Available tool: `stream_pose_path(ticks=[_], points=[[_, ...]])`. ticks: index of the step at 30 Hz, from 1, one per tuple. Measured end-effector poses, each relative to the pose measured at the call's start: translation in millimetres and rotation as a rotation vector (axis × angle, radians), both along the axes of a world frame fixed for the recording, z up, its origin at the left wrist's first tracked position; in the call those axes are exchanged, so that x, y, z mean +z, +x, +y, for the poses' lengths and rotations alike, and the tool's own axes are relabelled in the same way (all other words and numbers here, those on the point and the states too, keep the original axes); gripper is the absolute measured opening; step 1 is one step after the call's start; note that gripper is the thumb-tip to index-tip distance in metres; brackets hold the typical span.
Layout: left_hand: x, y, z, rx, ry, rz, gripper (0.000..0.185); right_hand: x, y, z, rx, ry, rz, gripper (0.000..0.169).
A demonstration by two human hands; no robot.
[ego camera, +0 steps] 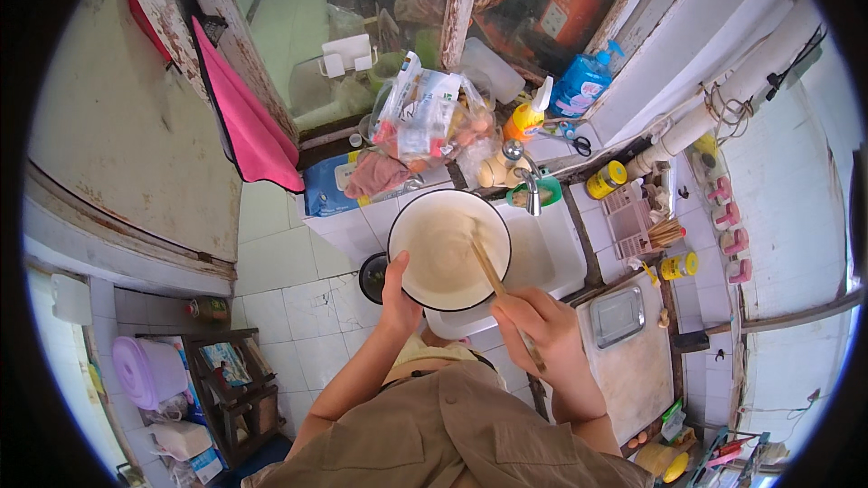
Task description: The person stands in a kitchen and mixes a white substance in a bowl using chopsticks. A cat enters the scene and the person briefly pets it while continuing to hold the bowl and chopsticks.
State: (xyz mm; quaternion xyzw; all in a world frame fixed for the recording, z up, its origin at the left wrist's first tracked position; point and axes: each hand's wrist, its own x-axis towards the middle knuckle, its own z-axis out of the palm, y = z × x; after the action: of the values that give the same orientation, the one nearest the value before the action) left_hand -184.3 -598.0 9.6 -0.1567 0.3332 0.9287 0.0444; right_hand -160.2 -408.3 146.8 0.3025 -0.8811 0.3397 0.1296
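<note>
My left hand (400, 295) grips the near left rim of a white bowl with a dark rim (502, 217), thumb on the inside. A pale, cream-coloured mixture (434, 251) lies in the bowl, with swirl marks on its surface. Between the fingers of my right hand (539, 329) is a pair of wooden chopsticks (489, 266). Their tips dip into the mixture and look blurred, so whether they touch the bottom cannot be told. The bowl is held over the left part of a white sink (556, 254) and hides some of it.
A metal faucet (533, 193) rises just beyond the bowl. Plastic bags (424, 115), a yellow spray bottle (525, 118) and a blue pump bottle (582, 85) stand behind it. At right, a glass dish (617, 317) lies on a cutting board (634, 373). A black bin (371, 278) is below left.
</note>
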Motion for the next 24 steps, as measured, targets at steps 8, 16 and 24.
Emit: stream_pose_path(ticks=[8, 16, 24], points=[[-5, 5, 6, 0.026, -0.027, 0.007, 0.063, -11, -5, -10, 0.143, -0.062, -0.007, 0.026], [-14, 5, 3, 0.021, 0.039, 0.100, 0.060, 3, 8, -4, 0.155, -0.126, -0.216, 0.018], [-16, 7, 0, 0.055, 0.001, 0.113, 0.063, 19, 2, 7, 0.078, -0.158, -0.186, 0.013]])
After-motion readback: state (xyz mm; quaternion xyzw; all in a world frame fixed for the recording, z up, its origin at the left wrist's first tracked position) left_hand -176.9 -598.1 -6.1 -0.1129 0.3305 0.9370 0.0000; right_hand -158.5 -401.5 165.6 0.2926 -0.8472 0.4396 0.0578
